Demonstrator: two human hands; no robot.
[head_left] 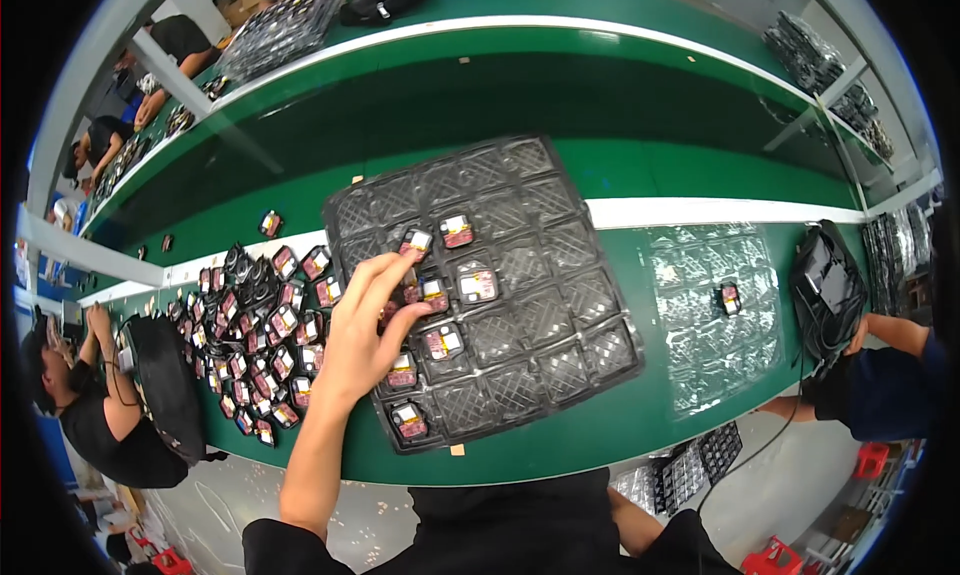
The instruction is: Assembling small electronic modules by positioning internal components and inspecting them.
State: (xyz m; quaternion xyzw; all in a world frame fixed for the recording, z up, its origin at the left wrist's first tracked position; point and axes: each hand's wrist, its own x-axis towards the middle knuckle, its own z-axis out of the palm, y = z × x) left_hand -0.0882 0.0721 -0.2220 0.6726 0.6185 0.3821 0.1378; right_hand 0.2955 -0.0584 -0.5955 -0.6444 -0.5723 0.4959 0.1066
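Note:
My left hand (368, 320) reaches over the left part of a black plastic tray (520, 320) divided into square pockets. Its fingers and thumb curve round small black cases with pink, yellow and white labels. One labelled case (415, 243) lies at the fingertips, and another labelled case (432, 295) is by the thumb. The hand partly hides what lies between them. Other labelled cases (477, 283) sit singly in pockets nearby, one of them (409, 420) in the near left corner. My right forearm (635, 525) shows low beside my body; its hand is out of sight.
A heap of similar cases (265, 340) covers the green table left of the tray. On the right lies a clear plastic tray (710, 350) bearing one case (730, 297). A black bag (830, 285) stands beyond it. People sit at both sides; a raised shelf (520, 35) spans the back.

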